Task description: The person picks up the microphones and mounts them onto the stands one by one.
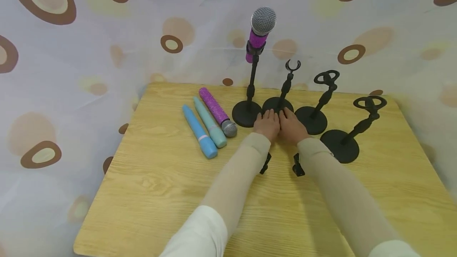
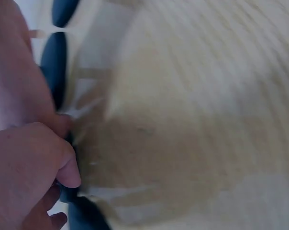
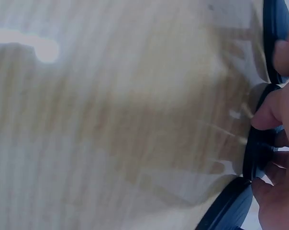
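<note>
Both hands are on the round black base (image 1: 270, 105) of the second microphone stand (image 1: 287, 86), which has an open C-shaped holder on top. My left hand (image 1: 268, 125) lies over its near left part, and in the left wrist view the thumb (image 2: 70, 170) bends at the rim. Close beside it, my right hand (image 1: 290, 127) grips the near right part, with fingers on the base (image 3: 259, 139) in the right wrist view. Just left stands a taller microphone stand (image 1: 252, 86) holding a purple glittery microphone (image 1: 262, 25) with a silver mesh head.
Two more stands with ring-shaped holders, one nearer (image 1: 325, 96) and one farther right (image 1: 361, 126), stand on the wooden table (image 1: 143, 193). Left of the hands lie another purple microphone (image 1: 216, 108), a mint rod (image 1: 210, 124) and a blue rod (image 1: 200, 132). A patterned cloth (image 1: 143, 23) hangs behind.
</note>
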The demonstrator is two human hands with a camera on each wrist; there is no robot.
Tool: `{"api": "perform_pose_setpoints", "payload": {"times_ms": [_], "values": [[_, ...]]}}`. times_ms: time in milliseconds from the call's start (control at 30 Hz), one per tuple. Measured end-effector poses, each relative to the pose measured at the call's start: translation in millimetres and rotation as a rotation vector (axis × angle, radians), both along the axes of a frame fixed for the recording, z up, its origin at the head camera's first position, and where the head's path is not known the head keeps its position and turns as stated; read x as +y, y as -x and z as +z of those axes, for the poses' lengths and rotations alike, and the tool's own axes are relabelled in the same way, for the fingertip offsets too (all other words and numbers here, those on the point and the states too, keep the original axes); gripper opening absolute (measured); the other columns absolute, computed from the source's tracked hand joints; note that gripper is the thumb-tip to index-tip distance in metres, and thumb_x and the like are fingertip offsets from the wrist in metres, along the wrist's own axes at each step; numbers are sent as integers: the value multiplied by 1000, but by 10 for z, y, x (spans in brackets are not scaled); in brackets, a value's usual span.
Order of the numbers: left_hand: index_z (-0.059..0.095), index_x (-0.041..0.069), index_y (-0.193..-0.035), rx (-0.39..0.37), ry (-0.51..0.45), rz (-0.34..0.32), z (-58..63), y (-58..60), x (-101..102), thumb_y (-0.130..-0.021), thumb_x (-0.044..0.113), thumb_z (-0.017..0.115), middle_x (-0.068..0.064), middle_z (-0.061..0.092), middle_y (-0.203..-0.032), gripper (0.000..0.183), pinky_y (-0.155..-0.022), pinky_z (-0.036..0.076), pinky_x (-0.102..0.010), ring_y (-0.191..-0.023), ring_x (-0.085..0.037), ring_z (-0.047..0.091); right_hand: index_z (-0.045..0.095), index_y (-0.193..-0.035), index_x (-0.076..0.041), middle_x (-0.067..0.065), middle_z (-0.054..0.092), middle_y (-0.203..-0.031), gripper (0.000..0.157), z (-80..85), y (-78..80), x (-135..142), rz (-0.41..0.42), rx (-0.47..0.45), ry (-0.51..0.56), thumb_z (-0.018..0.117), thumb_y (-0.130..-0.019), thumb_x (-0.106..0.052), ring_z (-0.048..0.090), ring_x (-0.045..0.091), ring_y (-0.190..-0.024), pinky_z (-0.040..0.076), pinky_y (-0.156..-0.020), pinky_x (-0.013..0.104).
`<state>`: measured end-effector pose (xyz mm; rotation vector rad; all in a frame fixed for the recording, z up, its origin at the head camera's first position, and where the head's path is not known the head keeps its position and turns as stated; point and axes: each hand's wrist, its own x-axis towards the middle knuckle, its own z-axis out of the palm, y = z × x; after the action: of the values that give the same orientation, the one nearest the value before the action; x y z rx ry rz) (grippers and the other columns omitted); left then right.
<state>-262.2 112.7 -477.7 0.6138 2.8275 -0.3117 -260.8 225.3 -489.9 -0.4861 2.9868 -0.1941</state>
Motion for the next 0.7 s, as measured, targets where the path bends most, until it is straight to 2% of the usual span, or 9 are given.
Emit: {"api": "perform_pose_setpoints", "payload": {"times_ms": [100,233,400,500,700], "values": [[9,18,-145,28,15,-6,-101,-32,-57,-96,35,34,-1,6,-152,58,-111,20,-36,-139,-15,12,28,-133,14,34,21,-140,57,-21,-43,-50,-26,21,24,48,-91,-19,23,45,-129,26,-104,51],[12,16,-145,71,13,-29,-139,-89,-89,-96,35,35,-2,10,-151,57,-111,20,-36,-138,-16,16,30,-133,12,32,22,-140,55,-72,-89,-52,-44,56,44,47,-92,-19,25,44,-129,28,-104,51],[12,15,-145,53,38,-44,-125,-175,-83,-95,37,35,-4,11,-151,59,-112,19,-36,-138,-17,16,29,-134,12,31,22,-141,57,-113,-186,-48,-41,54,25,47,-92,-22,24,44,-129,25,-105,51],[12,15,-145,54,44,-58,-112,-238,-70,-95,40,33,-5,11,-151,60,-112,19,-36,-138,-18,16,32,-131,13,33,26,-138,55,-94,-250,-53,-38,85,24,48,-91,-21,26,45,-128,25,-105,51],[19,15,-144,66,34,-77,-30,-453,-151,-93,46,34,-5,18,-150,61,-110,23,-36,-136,-18,21,44,-122,13,33,40,-128,48,-76,-404,-109,-17,173,31,51,-89,-20,36,44,-120,28,-103,53]]}}
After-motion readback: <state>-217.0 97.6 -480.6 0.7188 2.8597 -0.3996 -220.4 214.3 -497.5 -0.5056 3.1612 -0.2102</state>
